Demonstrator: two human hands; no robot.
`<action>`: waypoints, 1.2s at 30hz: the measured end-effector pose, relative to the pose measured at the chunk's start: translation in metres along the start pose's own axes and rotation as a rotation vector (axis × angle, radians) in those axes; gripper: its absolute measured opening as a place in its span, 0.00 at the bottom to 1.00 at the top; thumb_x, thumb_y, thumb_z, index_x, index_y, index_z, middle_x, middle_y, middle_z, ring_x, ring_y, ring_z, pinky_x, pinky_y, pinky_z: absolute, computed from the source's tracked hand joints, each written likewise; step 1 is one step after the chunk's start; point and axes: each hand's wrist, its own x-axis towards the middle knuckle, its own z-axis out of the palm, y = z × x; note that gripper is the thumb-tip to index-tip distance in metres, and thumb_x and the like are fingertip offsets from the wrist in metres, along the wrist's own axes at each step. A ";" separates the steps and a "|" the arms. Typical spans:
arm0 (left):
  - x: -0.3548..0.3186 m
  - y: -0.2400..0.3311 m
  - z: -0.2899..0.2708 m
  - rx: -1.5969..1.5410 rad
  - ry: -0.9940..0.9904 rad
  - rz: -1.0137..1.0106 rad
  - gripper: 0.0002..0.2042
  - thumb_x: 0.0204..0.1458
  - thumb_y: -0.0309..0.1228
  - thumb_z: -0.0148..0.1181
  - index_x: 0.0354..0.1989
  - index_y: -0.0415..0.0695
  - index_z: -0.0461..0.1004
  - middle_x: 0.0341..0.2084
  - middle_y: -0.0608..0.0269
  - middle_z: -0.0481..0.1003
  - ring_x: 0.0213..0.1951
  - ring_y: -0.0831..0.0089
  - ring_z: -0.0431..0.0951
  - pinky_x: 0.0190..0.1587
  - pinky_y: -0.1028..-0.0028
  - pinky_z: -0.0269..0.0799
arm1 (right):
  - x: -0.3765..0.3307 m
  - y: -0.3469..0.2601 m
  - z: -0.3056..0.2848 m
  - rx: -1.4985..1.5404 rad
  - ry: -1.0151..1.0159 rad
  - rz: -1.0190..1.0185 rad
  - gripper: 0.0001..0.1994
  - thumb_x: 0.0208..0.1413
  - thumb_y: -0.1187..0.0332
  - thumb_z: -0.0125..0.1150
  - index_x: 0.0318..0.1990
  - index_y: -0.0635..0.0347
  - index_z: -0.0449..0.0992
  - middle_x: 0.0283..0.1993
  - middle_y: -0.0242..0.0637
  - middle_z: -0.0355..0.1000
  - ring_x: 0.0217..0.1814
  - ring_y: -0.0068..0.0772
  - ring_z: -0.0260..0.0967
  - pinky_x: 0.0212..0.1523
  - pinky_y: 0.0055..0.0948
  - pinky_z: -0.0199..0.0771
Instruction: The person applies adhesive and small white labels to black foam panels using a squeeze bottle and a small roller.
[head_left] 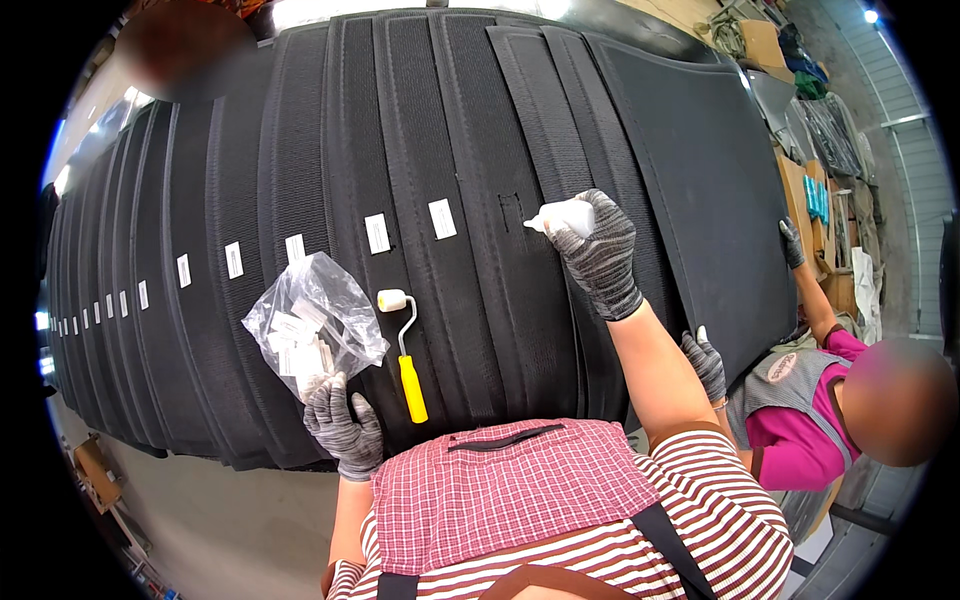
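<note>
My right hand point(604, 262), in a grey striped glove, is closed around a white squeeze bottle point(568, 216). The bottle lies tilted, its nozzle pointing left at a marked rectangle point(511, 213) on a black ribbed mat point(480, 130). Similarly gloved, my left hand point(345, 432) rests at the near edge of a clear plastic bag point(345, 315), fingertips touching it and thumb apart. Loose white labels point(300, 330) show through the bag. Between my hands lies a small paint roller point(410, 375) with a white head and yellow handle.
More white labels point(377, 233) form a row across the overlapping black mats toward the left. A co-worker point(800, 410) in a magenta top stands at right, gloved hands at a smooth black mat point(700, 170). Another person's blurred head point(185, 50) is at far left. Cardboard boxes point(765, 45) stand behind.
</note>
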 end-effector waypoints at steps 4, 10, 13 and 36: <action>-0.002 -0.002 0.001 0.010 -0.004 -0.001 0.17 0.48 0.26 0.57 0.48 0.40 0.75 0.44 0.56 0.75 0.48 0.57 0.73 0.55 0.58 0.65 | 0.000 -0.001 0.002 0.126 -0.021 0.128 0.19 0.45 0.64 0.73 0.39 0.66 0.74 0.31 0.44 0.75 0.33 0.37 0.77 0.35 0.33 0.81; -0.001 0.000 0.000 0.005 0.003 -0.003 0.17 0.48 0.26 0.57 0.48 0.41 0.75 0.44 0.57 0.75 0.48 0.57 0.73 0.55 0.59 0.65 | -0.004 -0.008 0.008 0.097 -0.022 0.045 0.19 0.45 0.64 0.72 0.39 0.68 0.74 0.31 0.45 0.76 0.33 0.38 0.78 0.34 0.33 0.81; 0.002 0.001 0.000 0.000 0.005 0.001 0.17 0.48 0.26 0.57 0.48 0.41 0.75 0.44 0.57 0.75 0.48 0.57 0.73 0.55 0.59 0.65 | 0.000 0.002 0.004 0.075 -0.004 0.113 0.18 0.45 0.65 0.72 0.40 0.67 0.74 0.31 0.44 0.76 0.33 0.38 0.78 0.34 0.33 0.81; -0.001 -0.002 0.001 0.007 -0.013 -0.007 0.17 0.49 0.27 0.56 0.48 0.41 0.75 0.44 0.57 0.75 0.49 0.57 0.73 0.56 0.58 0.64 | 0.019 -0.006 0.015 0.049 -0.047 -0.020 0.18 0.46 0.62 0.71 0.38 0.67 0.74 0.31 0.44 0.75 0.32 0.42 0.76 0.36 0.37 0.78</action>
